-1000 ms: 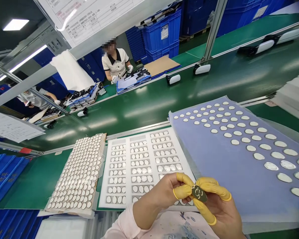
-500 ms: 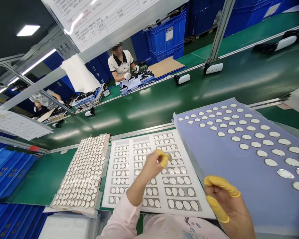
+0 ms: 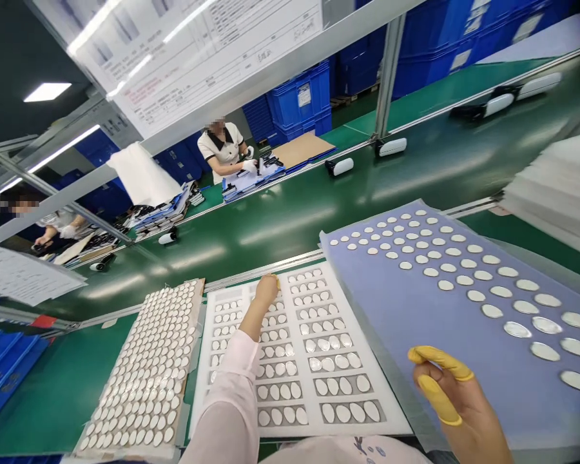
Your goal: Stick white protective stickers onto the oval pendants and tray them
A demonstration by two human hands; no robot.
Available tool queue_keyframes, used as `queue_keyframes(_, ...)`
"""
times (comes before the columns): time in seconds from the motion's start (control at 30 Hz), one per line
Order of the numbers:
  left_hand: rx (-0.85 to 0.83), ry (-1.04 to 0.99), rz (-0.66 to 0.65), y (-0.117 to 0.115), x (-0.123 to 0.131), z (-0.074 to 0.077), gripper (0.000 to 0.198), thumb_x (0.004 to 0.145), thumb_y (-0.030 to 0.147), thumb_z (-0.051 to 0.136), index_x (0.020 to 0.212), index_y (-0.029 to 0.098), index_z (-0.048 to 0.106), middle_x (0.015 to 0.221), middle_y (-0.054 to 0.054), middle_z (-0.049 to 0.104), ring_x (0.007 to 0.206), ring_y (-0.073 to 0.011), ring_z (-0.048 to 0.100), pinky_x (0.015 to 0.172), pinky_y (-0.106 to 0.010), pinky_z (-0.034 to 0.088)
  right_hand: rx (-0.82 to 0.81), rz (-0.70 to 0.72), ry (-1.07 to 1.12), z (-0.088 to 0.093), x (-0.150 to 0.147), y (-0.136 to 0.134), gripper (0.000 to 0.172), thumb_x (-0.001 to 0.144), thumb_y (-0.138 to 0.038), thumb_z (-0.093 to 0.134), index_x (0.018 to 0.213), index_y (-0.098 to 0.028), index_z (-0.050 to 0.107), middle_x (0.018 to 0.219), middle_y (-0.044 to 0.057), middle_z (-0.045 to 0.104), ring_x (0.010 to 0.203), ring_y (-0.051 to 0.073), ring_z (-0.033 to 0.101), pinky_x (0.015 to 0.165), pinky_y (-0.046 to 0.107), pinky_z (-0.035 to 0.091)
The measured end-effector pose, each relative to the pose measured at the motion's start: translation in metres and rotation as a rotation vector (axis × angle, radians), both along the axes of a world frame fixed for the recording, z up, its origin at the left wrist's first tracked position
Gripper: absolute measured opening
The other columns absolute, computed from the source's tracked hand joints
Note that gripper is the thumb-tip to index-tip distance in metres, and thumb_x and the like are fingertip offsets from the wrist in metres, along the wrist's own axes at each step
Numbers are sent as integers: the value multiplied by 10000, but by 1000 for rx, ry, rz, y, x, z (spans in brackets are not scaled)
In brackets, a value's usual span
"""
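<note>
My left hand (image 3: 267,291) reaches over the far end of the middle column of a white foam tray (image 3: 294,335). Its fingers are bent and closed, with a bit of yellow finger cot showing; whatever they pinch is hidden behind the hand. Rows of white oval discs (image 3: 350,411) with shiny rims lie in the tray's slots. My right hand (image 3: 457,396), in yellow finger cots, hovers above the near part of a blue-violet sheet (image 3: 391,309). Its thumb and curled fingers are apart, with nothing visible between them. More oval discs (image 3: 500,292) lie spread over that sheet.
Left of the tray, a board (image 3: 186,386) is densely covered with oval discs. Beyond runs a green conveyor belt (image 3: 251,225) carrying white-and-black devices (image 3: 343,167). White sheets (image 3: 560,187) are stacked at right. Opposite, a co-worker (image 3: 227,151) handles black parts.
My left hand has moved from the tray's right column, where it pinched a small disc, leftward and away to the middle column's far end. My right hand stays over the sheet, fingers still apart.
</note>
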State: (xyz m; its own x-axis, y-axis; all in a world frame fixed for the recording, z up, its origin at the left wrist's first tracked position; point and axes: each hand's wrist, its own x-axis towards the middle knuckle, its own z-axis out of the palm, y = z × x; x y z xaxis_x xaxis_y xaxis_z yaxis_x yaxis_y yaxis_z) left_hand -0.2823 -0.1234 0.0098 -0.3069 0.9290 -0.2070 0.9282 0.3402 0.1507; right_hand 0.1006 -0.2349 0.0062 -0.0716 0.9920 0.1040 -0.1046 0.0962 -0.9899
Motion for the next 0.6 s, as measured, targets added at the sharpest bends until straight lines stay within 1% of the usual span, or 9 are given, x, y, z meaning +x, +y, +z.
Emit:
queue_keyframes(0.07,2,17,-29,-1,2,4,361,954,362,610,1255,163,593,1261,-106,620,1078,-234,638,908,-450,565,7,-21,-79,-3,5,1,280,876,-504,642,1086,-321,612,711,9,629,850,234,646,762,347,550)
queue_keyframes(0.13,29,34,-57,-3,9,10,364,951,367,614,1253,163,594,1261,-106,620,1079,-235,637,911,-453,563,6,-42,-249,-3,17,5,281,912,-500,566,1104,-295,589,775,9,634,763,202,630,784,356,553)
queue_keyframes(0.2,79,38,-97,-2,22,17,338,951,355,614,1225,157,605,1240,-102,626,1081,-235,633,923,-460,552,-32,-49,-545,-3,38,15,308,917,-495,500,1112,-272,583,794,6,621,708,187,616,768,345,557)
queue_keyframes(0.27,137,10,-173,3,47,24,234,981,280,545,1151,147,635,1178,-102,644,1080,-231,622,940,-446,531,-137,-86,-876,-2,68,28,347,900,-478,457,1118,-244,592,796,17,622,696,205,629,698,344,555)
queue_keyframes(0.33,175,-53,-301,9,85,27,237,994,183,441,1070,153,664,1100,-100,661,1064,-219,614,943,-401,514,-245,-171,-1064,-3,100,40,376,898,-450,426,1105,-197,613,860,76,649,688,259,652,618,396,531)
queue_keyframes(0.37,183,-94,-383,12,109,27,276,989,150,403,1040,163,675,1067,-96,669,1050,-212,613,935,-372,509,-288,-218,-1130,-4,114,45,394,916,-435,391,1100,-174,621,950,127,662,713,294,667,603,427,517)
queue_keyframes(0.47,160,-222,-660,21,190,21,244,966,158,453,991,195,692,1010,-62,691,1011,-189,616,939,-316,496,-362,-309,-1253,-11,143,55,443,969,-385,296,1081,-128,639,1150,240,638,782,368,691,587,471,488)
queue_keyframes(0.53,126,-285,-832,27,246,13,195,952,182,505,984,206,696,1005,-49,698,1030,-184,610,961,-296,486,-382,-323,-1299,-18,151,58,424,977,-362,308,1051,-122,650,1142,244,651,756,357,697,561,450,481)
queue_keyframes(0.6,95,-320,-963,32,296,4,189,955,206,512,1009,204,693,1015,-52,693,1035,-189,605,964,-295,486,-377,-326,-1322,-25,152,59,395,979,-348,334,1033,-124,655,1116,228,669,699,327,693,532,428,474)
